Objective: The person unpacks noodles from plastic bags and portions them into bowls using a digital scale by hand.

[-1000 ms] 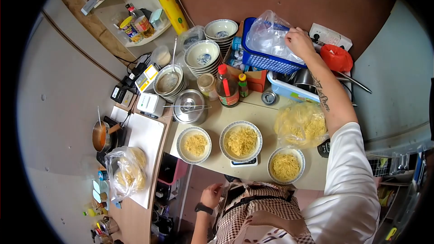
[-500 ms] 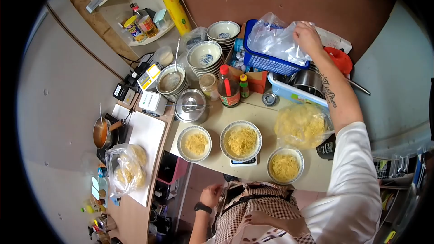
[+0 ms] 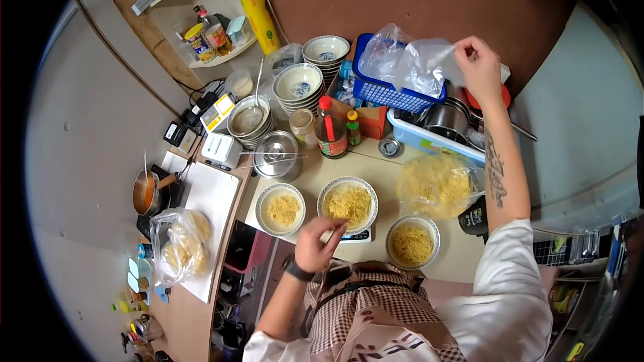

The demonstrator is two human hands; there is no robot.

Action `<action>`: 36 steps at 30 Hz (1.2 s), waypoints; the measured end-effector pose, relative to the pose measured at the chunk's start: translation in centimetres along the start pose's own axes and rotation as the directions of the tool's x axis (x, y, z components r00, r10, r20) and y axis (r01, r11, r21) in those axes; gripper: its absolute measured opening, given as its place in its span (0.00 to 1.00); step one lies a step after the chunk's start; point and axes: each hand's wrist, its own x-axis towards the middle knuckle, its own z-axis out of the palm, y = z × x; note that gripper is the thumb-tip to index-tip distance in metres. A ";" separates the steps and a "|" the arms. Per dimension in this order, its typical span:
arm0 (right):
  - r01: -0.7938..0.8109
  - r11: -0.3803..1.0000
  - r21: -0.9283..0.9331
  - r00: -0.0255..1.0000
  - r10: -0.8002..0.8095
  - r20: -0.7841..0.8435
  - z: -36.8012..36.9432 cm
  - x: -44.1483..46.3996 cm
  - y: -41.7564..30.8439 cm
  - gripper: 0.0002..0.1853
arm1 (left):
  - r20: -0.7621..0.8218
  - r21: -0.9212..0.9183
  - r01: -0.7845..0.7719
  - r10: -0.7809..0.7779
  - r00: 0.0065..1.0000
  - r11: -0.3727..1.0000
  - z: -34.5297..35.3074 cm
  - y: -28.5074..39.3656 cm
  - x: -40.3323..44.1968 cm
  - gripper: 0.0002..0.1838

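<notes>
My right hand [image 3: 479, 67] is raised at the back right, pinching the edge of a clear plastic bag [image 3: 433, 60]. The bag stretches from my fingers down to a blue basket [image 3: 402, 96]. At the front, my left hand [image 3: 315, 247] hovers by the near rim of the middle noodle bowl [image 3: 349, 206], its fingers curled with nothing visible in them. That bowl stands on a small scale [image 3: 357, 236], largely hidden beneath it. Another bowl of noodles [image 3: 280, 210] sits to its left, and a third noodle bowl [image 3: 412, 243] to its right. A clear bag of yellow noodles [image 3: 439, 186] lies behind the third.
Stacked bowls [image 3: 298, 87], a lidded metal pot [image 3: 276, 155], a red-capped sauce bottle [image 3: 331, 131] and a glass jar [image 3: 303, 127] line the back. On the left counter are a second noodle bag [image 3: 181, 245] and a saucepan [image 3: 144, 192]. A blue-and-white bin [image 3: 436, 139] holds metal pans.
My right hand has moved right and drawn the plastic bag partly out of the basket. My left hand has risen from beside the apron to the middle bowl. The view has shifted slightly.
</notes>
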 end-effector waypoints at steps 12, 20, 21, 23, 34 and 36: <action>-0.209 0.964 0.167 0.932 0.144 0.332 -2.4 -12.9 -10.4 0.03 | -0.186 -0.183 -0.226 0.192 0.964 0.957 2.7 7.1 11.5 0.10; -0.516 0.772 0.372 0.740 0.184 0.647 0.0 -20.9 -10.0 0.08 | 0.131 -0.751 0.145 -0.071 0.989 0.644 4.8 2.5 8.5 0.07; -0.537 0.783 0.313 0.692 0.197 0.695 0.0 -21.5 -10.2 0.07 | 0.145 -0.753 0.166 -0.086 0.986 0.636 4.9 2.2 8.1 0.08; -0.566 0.784 0.254 0.639 0.223 0.736 0.2 -22.0 -10.5 0.06 | 0.152 -0.759 0.177 -0.094 0.984 0.627 4.8 1.4 7.5 0.12; -0.309 0.924 0.224 0.751 0.093 0.654 2.6 -20.4 -9.2 0.07 | 0.053 -0.926 0.165 -0.317 0.947 0.338 2.2 -2.3 4.0 0.11; -0.385 0.883 0.267 0.721 0.108 0.685 3.3 -20.0 -8.9 0.07 | -0.003 -0.928 0.121 -0.332 0.943 0.352 1.7 -3.3 3.6 0.11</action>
